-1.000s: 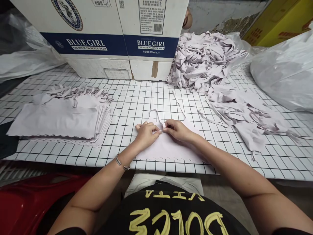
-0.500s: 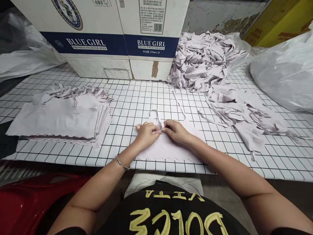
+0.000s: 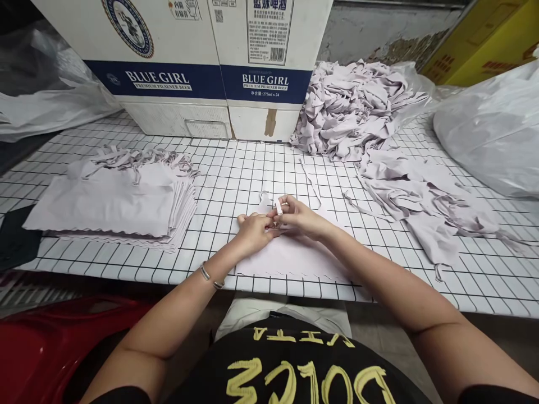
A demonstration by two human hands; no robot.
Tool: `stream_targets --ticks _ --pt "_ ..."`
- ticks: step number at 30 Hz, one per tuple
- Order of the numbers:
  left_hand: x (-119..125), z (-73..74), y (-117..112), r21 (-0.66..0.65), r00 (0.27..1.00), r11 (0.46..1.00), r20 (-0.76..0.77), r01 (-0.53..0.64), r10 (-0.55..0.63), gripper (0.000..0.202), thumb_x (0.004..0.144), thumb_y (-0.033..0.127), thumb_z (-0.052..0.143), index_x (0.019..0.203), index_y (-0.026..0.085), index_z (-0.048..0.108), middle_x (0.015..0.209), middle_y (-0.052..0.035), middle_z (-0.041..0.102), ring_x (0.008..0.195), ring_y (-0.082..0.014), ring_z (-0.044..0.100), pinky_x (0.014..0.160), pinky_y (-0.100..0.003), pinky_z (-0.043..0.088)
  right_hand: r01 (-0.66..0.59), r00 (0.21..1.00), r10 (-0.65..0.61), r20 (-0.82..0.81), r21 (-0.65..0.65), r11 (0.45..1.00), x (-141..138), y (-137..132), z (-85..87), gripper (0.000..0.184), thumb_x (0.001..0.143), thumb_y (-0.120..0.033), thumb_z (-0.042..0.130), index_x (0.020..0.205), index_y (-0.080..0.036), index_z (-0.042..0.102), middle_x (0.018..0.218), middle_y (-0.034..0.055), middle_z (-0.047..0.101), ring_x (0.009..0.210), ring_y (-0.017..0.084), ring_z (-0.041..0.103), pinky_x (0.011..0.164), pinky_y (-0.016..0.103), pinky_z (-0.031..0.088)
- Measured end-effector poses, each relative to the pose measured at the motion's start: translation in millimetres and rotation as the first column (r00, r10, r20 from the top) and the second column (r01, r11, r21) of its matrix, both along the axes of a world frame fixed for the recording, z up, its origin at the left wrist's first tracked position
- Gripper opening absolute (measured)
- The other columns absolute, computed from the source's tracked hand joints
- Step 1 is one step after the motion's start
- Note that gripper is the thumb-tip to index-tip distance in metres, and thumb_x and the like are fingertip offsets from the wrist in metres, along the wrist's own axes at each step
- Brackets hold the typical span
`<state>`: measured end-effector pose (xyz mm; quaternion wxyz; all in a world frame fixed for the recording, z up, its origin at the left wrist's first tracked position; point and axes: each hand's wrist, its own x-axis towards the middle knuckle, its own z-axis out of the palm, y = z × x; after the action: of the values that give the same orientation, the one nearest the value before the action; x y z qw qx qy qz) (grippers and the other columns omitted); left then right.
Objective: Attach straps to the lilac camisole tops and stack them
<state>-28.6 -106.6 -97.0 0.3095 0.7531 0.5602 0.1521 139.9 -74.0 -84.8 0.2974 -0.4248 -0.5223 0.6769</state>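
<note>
Both hands meet at the near middle of the white black-gridded surface (image 3: 236, 168): the left hand (image 3: 254, 233) pins the flat pale lilac fabric top (image 3: 290, 258), while the right hand (image 3: 300, 216) has its fingers pinching the top's thin looped strap (image 3: 278, 206).

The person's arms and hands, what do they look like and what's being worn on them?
Both forearms are bare, with no sleeves reaching them and no gloves on the left hand or right hand. A thin silver bangle circles the left wrist. No rings or watch show. Lower down is a black top with yellow lettering.
</note>
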Motion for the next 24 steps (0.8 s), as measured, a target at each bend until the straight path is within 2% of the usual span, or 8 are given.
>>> stream_targets --ticks 3,7,10,12,14,17,21,24 --pt "-12.0 8.0 -1.6 -0.010 0.992 0.998 -0.105 0.065 -0.066 0.025 0.079 0.040 0.067 0.097 0.023 0.064 0.102 -0.0053 0.068 0.104 -0.0278 0.054 0.093 -0.046 0.028 0.074 0.988 -0.104 -0.118 -0.232 0.970 -10.4 22.6 14.7 0.037 0.071 -0.012 0.066 0.096 -0.022 0.041 0.088 0.0059 0.069 0.074 0.018 0.062 0.064 0.030 0.048" --pt "-30.7 23.5 -2.2 -0.042 0.965 0.990 -0.220 0.137 -0.143 0.055 0.074 0.039 0.072 0.123 0.024 0.051 0.120 -0.0093 0.062 0.113 -0.0305 0.050 0.099 -0.049 0.027 0.048 0.982 -0.103 -0.156 -0.320 0.946 -26.9 60.2 20.5 0.035 0.073 -0.004 0.065 0.095 -0.020 0.044 0.094 0.0103 0.069 0.076 0.018 0.066 0.068 0.032 0.053" --pt "-38.5 29.6 -10.0 0.044 0.930 0.959 -0.264 0.278 -0.257 0.071 0.077 0.029 0.070 0.140 0.030 0.038 0.149 -0.0096 0.040 0.136 -0.0328 0.033 0.109 -0.053 0.018 0.039 0.982 -0.100 -0.160 -0.348 0.937 -40.2 82.4 17.2 0.036 0.075 0.002 0.059 0.097 -0.020 0.042 0.098 0.0112 0.068 0.074 0.018 0.067 0.063 0.032 0.055" --pt "-41.4 28.1 -21.2 0.040 0.867 0.897 -0.278 0.441 -0.414 0.065 0.086 0.022 0.059 0.144 0.038 0.035 0.158 -0.0028 0.026 0.145 -0.0299 0.018 0.114 -0.056 0.008 0.077 0.972 -0.150 -0.180 -0.358 0.931 -48.2 91.5 13.6 0.038 0.075 0.005 0.052 0.101 -0.020 0.040 0.100 0.0112 0.067 0.075 0.017 0.067 0.061 0.031 0.056" --pt "-44.5 22.7 -34.8 -0.019 0.793 0.828 -0.276 0.561 -0.543 0.054 0.095 0.026 0.047 0.144 0.044 0.034 0.160 0.0030 0.022 0.148 -0.0275 0.011 0.115 -0.058 0.002 0.087 0.960 -0.175 -0.219 -0.362 0.928 -54.5 97.0 9.5 0.039 0.076 0.005 0.048 0.104 -0.020 0.038 0.100 0.0110 0.067 0.077 0.016 0.067 0.063 0.031 0.057" --pt "-51.3 11.5 -52.7 -0.021 0.783 0.826 -0.309 0.563 -0.540 0.050 0.099 0.044 0.038 0.148 0.046 0.027 0.161 0.0029 0.017 0.149 -0.0304 0.004 0.113 -0.064 -0.003 0.024 0.980 -0.092 -0.175 -0.353 0.935 -59.2 102.4 5.3 0.035 0.079 0.002 0.051 0.103 -0.020 0.039 0.094 0.0098 0.068 0.075 0.016 0.067 0.062 0.031 0.056" --pt "-63.6 0.2 -64.8 0.108 0.813 0.858 -0.399 0.501 -0.425 0.056 0.095 0.056 0.039 0.149 0.047 0.024 0.162 0.0018 0.011 0.148 -0.0347 0.001 0.111 -0.067 -0.007 -0.025 0.976 0.060 0.210 -0.166 0.986 -49.8 110.8 14.9 0.021 0.084 -0.015 0.062 0.094 -0.021 0.044 0.075 0.0067 0.067 0.064 0.019 0.064 0.058 0.033 0.051" --pt "-73.4 -3.3 -68.7 0.123 0.830 0.882 -0.418 0.454 -0.369 0.063 0.093 0.059 0.040 0.151 0.043 0.020 0.161 -0.0007 0.015 0.148 -0.0341 0.008 0.113 -0.064 0.000 -0.058 0.830 -0.069 0.554 0.209 0.976 -20.6 105.5 33.0 0.020 0.084 -0.034 0.067 0.091 -0.021 0.053 0.066 0.0052 0.063 0.063 0.022 0.061 0.064 0.038 0.048"
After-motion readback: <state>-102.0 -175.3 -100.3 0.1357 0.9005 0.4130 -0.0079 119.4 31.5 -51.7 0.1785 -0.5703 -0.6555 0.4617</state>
